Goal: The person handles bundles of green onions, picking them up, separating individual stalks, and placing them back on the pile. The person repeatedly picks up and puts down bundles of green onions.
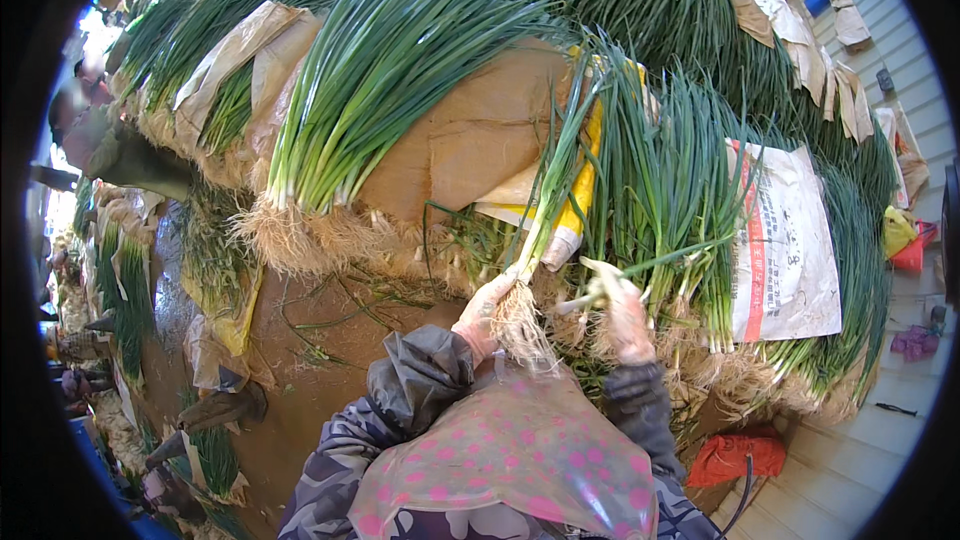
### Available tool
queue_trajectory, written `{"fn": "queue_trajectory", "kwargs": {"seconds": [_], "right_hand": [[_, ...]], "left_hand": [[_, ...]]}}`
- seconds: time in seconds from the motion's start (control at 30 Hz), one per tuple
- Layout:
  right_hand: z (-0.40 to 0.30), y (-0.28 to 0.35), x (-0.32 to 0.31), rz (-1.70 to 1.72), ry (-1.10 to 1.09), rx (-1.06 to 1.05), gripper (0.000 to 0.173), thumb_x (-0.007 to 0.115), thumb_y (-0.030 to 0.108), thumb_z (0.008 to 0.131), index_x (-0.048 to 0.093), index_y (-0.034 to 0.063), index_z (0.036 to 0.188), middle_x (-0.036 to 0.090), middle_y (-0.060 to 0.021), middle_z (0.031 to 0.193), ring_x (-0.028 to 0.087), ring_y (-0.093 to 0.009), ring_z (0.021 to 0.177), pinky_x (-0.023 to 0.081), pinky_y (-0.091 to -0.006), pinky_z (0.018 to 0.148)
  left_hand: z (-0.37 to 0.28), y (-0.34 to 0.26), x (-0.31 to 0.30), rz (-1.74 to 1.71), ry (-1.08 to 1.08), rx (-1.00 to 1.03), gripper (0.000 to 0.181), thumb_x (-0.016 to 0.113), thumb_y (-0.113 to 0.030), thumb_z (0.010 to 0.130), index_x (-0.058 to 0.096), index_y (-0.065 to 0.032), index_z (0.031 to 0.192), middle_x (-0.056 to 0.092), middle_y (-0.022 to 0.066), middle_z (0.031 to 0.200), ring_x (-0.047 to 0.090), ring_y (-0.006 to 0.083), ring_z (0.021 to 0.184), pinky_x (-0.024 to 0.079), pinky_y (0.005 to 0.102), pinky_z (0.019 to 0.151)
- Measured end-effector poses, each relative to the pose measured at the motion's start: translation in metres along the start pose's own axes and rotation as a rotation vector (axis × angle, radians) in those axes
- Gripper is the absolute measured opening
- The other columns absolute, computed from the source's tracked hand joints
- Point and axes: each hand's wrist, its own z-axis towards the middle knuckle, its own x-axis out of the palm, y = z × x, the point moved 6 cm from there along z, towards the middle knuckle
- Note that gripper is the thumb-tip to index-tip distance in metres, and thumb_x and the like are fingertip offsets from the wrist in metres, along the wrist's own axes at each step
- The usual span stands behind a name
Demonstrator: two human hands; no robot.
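My left hand (486,319) grips a small bunch of green onions (549,219) near its white base. The pale, stringy roots (521,322) hang below the fingers, and the leaves slant up to the right. Just right of it, my right hand (628,322) is blurred by motion. A loose green onion stalk (667,258) runs through its fingers, with the green end pointing right. Behind that hand stand bundles of green onions (656,180), roots towards me. A larger bunch of green onions (390,82) lies on a brown sheet (487,124) to the left.
A white printed sack (791,247) covers part of the right-hand bundles. Trimmed leaves (319,349) litter the brown floor (300,420). A red bag (735,457) lies at lower right. Other people's boots (221,409) are at left. My spotted apron (502,457) covers my lap.
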Motion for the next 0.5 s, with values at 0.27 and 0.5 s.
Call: {"fn": "queue_trajectory", "kwargs": {"seconds": [0.27,0.5], "right_hand": [[0.072,-0.033,0.05,0.133,-0.18,-0.03,0.028,0.06,0.025,0.092,0.068,-0.0001,0.1,0.056,0.0017,0.067,0.045,-0.009,0.056,0.036,-0.0233,0.055],[-0.049,0.001,-0.002,0.243,-0.226,-0.365,0.018,0.053,0.015,0.098,0.062,0.0021,0.089,0.055,0.0001,0.083,0.051,-0.006,0.069,0.052,-0.0238,0.074]], "left_hand": [[-0.001,0.007,0.006,0.398,-0.153,0.162,0.016,0.059,-0.016,0.094,0.061,-0.0059,0.106,0.059,0.003,0.072,0.058,0.0152,0.058,0.051,0.0307,0.054],[-0.007,-0.019,-0.04,0.077,-0.32,0.243,0.02,0.059,-0.018,0.094,0.063,-0.0031,0.107,0.063,0.0042,0.078,0.06,0.0162,0.063,0.051,0.032,0.056]]}}
